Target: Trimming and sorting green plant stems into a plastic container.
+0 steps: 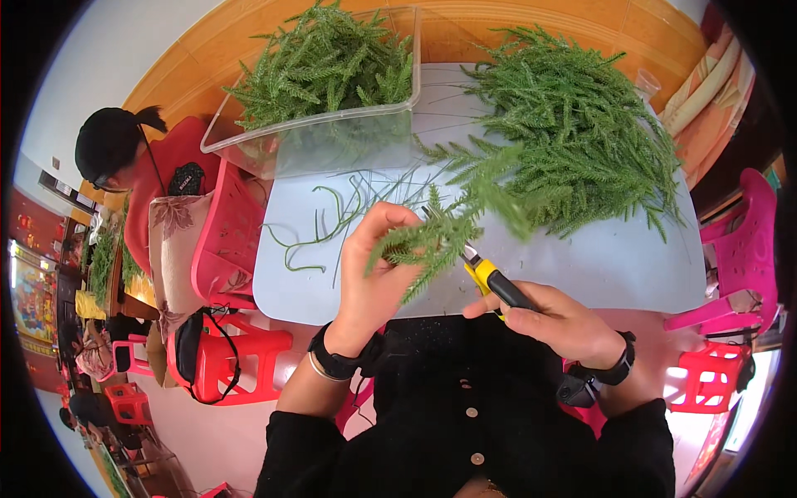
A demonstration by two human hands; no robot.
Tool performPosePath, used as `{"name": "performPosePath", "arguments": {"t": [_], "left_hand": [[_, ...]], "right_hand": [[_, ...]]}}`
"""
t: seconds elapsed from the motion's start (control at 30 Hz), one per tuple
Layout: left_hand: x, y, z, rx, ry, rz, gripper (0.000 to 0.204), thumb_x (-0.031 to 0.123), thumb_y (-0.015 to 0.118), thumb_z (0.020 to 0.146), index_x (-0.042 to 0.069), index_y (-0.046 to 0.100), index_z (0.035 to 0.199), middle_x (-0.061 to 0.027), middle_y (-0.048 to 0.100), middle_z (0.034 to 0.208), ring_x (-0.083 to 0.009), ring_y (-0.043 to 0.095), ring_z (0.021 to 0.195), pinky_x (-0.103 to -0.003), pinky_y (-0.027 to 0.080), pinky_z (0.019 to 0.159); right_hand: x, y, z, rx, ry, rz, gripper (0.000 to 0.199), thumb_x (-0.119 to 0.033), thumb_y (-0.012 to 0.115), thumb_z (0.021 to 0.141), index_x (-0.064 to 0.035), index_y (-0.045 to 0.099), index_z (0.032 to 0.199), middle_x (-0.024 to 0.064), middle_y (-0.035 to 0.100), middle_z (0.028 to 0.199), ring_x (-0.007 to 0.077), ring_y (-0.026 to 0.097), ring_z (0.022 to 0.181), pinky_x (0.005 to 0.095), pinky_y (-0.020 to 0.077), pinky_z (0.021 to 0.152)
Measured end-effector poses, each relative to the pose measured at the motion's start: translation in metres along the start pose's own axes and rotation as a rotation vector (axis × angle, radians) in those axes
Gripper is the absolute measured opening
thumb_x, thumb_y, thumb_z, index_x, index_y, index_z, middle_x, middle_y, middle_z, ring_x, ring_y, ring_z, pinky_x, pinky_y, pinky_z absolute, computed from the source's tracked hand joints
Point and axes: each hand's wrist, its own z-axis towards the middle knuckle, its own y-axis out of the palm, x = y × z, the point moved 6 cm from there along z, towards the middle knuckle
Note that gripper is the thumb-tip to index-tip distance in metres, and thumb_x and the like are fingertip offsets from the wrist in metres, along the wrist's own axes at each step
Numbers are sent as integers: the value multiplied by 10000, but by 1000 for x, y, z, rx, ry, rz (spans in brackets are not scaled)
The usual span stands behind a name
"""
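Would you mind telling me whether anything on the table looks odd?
Mainly the bare green stems on the pale table, in front of the clear plastic bin: they look untidy, scattered at mixed angles, some crossing and some bent.

A pale table [598, 278] bears a clear bin [349, 143], green sprigs [581, 124], loose stems [359, 199].

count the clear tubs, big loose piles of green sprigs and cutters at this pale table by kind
Clear tub: 1
Big loose pile of green sprigs: 1
Pair of cutters, in the right hand: 1
Total: 3
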Motion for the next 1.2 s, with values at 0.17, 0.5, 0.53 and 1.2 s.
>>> {"name": "performPosePath", "arguments": {"t": [0.17,0.5,0.53,1.2], "left_hand": [[-1,2,-4,56,-232,-164,196,-74,553,725,-4,467,888,-18,502,749,-67,516,619,-174,400,465],[14,-6,1,130,196,202,164,-82,570,682,-20,535,830,-36,522,731,-95,526,629,-193,410,479],[22,-4,0,119,333,310,157,-91,568,671,-17,548,807,-42,524,724,-99,527,634,-200,414,488],[43,-5,-18,231,538,546,263,-85,612,534,17,622,776,-60,514,631,-152,489,558,-226,367,489]], "right_hand": [[0,-1,3,-15,-14,30,310,-259,459,874,-13,518,1053,13,542,1010,62,438,846,210,354,771],[-9,1,2,-69,2,-18,347,-271,404,881,9,514,1053,54,528,1023,130,409,980,259,296,850],[-8,1,2,-93,26,-38,351,-252,390,881,26,503,1064,80,525,1059,165,402,1054,285,274,896],[-10,2,0,-202,-120,-31,263,-229,467,861,-9,473,1006,38,524,945,109,445,877,270,353,814]]}}
